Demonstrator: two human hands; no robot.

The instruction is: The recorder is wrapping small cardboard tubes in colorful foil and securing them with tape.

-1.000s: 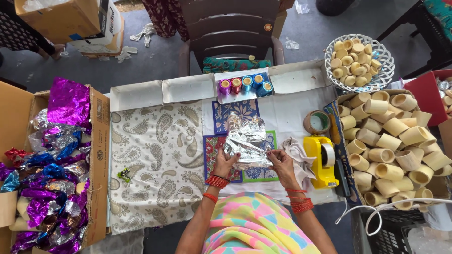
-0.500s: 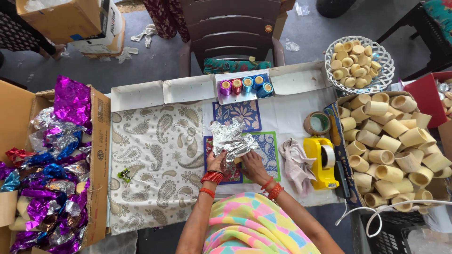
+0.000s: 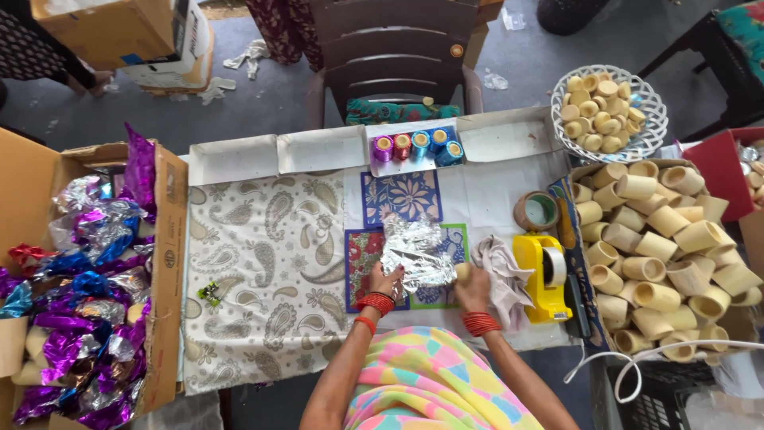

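Left hand point(image 3: 387, 283): fingers pinched on the lower left edge of the foil point(image 3: 415, 253), red bangles at the wrist.
Right hand point(image 3: 474, 285): closed around a small pale cup point(image 3: 462, 271) at the foil's lower right corner, red bangles at the wrist.
Foil: crinkled silver sheet, lying over the patterned tiles point(image 3: 402, 196), its near edge lifted by both hands.
Cloth point(image 3: 500, 267): crumpled, just right of the foil.
Tape dispenser point(image 3: 542, 275): yellow, right of the cloth.
Tape roll point(image 3: 535, 211): beyond the dispenser, right of the foil.
Thread spools point(image 3: 416, 146): purple, red and blue, in a row beyond the foil.
Box of cups point(image 3: 660, 255): far right of the foil, filled with pale cups.
Basket point(image 3: 609, 107): white, beyond the box, holding smaller pale pieces.
Wrapper box point(image 3: 76, 279): far left of the foil, full of purple, blue and silver wrapped pieces.
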